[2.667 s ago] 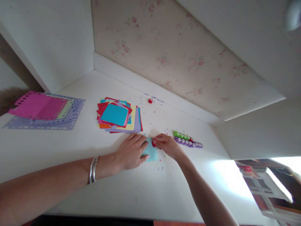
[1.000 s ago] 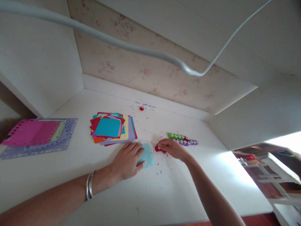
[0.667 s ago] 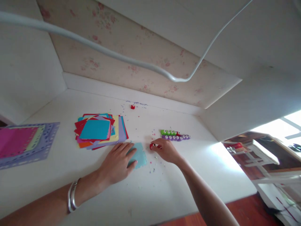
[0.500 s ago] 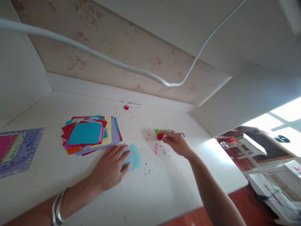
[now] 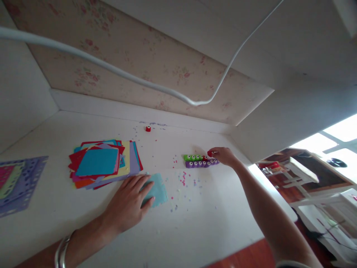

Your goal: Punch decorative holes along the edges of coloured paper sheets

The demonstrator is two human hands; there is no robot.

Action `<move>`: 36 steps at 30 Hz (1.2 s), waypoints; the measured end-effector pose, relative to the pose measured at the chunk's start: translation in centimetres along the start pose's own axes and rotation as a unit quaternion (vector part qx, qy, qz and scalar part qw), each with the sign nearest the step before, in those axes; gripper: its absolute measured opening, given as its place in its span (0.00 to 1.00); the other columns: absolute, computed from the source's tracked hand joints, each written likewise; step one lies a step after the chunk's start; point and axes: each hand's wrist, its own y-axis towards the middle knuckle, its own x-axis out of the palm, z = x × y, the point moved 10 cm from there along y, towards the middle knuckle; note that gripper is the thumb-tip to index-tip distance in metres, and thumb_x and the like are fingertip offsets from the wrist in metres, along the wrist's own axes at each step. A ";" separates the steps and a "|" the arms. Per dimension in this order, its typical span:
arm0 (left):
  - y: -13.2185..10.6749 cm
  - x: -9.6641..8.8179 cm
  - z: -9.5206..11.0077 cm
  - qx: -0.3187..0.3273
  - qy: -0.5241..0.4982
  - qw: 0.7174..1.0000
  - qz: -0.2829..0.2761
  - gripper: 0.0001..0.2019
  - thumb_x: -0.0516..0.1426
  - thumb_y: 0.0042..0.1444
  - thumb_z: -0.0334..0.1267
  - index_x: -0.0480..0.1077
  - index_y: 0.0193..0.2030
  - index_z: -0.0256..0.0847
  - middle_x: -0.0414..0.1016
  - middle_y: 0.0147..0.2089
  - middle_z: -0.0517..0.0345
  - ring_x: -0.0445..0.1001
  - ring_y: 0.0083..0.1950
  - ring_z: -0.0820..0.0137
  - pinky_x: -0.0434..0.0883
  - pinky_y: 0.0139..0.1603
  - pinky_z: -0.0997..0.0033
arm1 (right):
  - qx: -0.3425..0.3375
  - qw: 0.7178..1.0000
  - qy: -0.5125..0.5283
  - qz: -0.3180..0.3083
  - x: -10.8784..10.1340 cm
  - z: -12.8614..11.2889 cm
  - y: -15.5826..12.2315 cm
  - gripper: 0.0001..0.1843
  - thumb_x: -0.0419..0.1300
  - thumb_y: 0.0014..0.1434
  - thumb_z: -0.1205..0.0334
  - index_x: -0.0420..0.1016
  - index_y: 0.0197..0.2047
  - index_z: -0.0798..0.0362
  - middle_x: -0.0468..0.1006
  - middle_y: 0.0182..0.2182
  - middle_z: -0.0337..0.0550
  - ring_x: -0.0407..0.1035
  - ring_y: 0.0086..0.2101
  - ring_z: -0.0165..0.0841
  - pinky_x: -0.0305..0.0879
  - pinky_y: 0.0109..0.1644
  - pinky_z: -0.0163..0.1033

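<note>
My left hand [image 5: 128, 201] lies flat with fingers spread on a small light-blue paper square [image 5: 158, 191] on the white desk [image 5: 195, 230]. My right hand [image 5: 224, 155] reaches to the right end of two rows of small green and purple punches [image 5: 198, 160]. Its fingertips pinch a small red punch [image 5: 209, 153] at that end of the rows. Tiny coloured paper bits [image 5: 184, 183] are scattered between my hands.
A stack of coloured paper squares [image 5: 102, 163] lies left of centre. Punched purple and pink sheets [image 5: 16, 180] sit at the far left. Another red punch [image 5: 148, 128] stands near the back wall. A white cable [image 5: 195, 102] hangs across the view. White furniture [image 5: 304, 178] stands beyond the desk's right edge.
My right hand carried the red punch from beside the blue square to the right end of the punch rows. My left hand stayed on the blue paper. The view swung to the right.
</note>
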 end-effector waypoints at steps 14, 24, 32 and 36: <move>0.0 -0.2 0.0 -0.015 -0.013 1.000 -0.012 0.19 0.51 0.62 0.46 0.68 0.57 0.44 0.67 0.61 0.51 0.62 0.63 0.57 0.58 0.62 0.51 | -0.023 0.999 -0.022 -0.030 -0.4 -1.8 1.6 0.20 0.51 0.60 0.63 0.78 0.52 0.46 0.79 0.49 0.42 0.74 0.46 0.40 0.67 0.49 0.41; 0.0 -0.5 -0.4 -0.035 -0.051 0.998 -0.013 0.17 0.53 0.61 0.44 0.69 0.55 0.46 0.67 0.61 0.52 0.62 0.63 0.58 0.58 0.63 0.51 | -0.173 0.976 0.126 0.050 -1.3 -20.3 7.3 0.20 0.49 0.64 0.63 0.74 0.56 0.48 0.78 0.50 0.42 0.73 0.48 0.35 0.66 0.54 0.40; 0.4 -0.3 -2.2 -0.082 -0.078 0.993 -0.016 0.19 0.49 0.64 0.44 0.66 0.58 0.40 0.67 0.60 0.49 0.63 0.61 0.61 0.60 0.62 0.56 | -0.274 0.954 0.113 0.040 -0.1 -32.0 13.4 0.28 0.49 0.62 0.73 0.61 0.65 0.54 0.61 0.64 0.46 0.54 0.63 0.36 0.54 0.64 0.41; 0.9 -0.2 -2.6 -0.100 -0.064 0.993 -0.006 0.20 0.49 0.64 0.47 0.64 0.58 0.40 0.69 0.57 0.49 0.65 0.57 0.59 0.63 0.58 0.55 | -0.266 0.958 0.105 0.021 0.2 -31.7 14.2 0.23 0.51 0.63 0.69 0.67 0.61 0.52 0.71 0.57 0.49 0.65 0.55 0.39 0.59 0.58 0.41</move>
